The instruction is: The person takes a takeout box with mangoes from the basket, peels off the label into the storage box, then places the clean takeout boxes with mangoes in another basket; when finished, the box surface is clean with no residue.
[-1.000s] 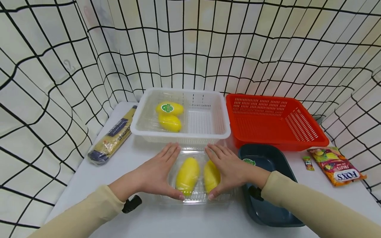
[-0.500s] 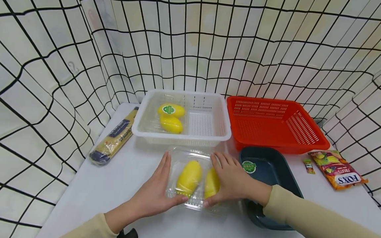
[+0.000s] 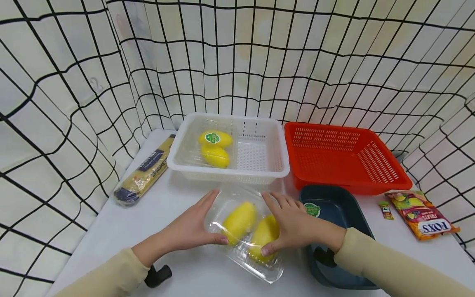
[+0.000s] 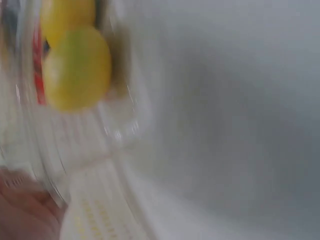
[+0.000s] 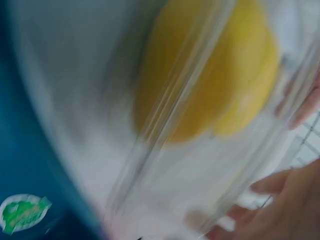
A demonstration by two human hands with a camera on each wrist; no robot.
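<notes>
A clear plastic box (image 3: 261, 267) with two yellow mangoes (image 3: 239, 222) inside is tilted and turned between the hands in the head view. My left hand (image 3: 189, 227) grips its left side, thumb at the front and fingers behind. My right hand (image 3: 297, 220) holds the right side, its fingers over the top and thumb low at the front. The left wrist view is blurred; mangoes (image 4: 77, 67) show through the plastic there. In the right wrist view a mango (image 5: 205, 75) lies behind the box's clear edges, with fingers (image 5: 280, 200) at the lower right.
Behind stands a white basket (image 3: 228, 168) with another clear box of mangoes (image 3: 215, 156). A red basket (image 3: 349, 187) is to its right. Beside my right hand lies a dark teal tub (image 3: 341, 202) bearing a green sticker. Spaghetti (image 3: 144, 173) lies left; a sweets bag (image 3: 423, 214) and small packet (image 3: 386, 210) right.
The box has turned and tilted, its front end swinging right and toward me. Both hands have stayed on its sides.
</notes>
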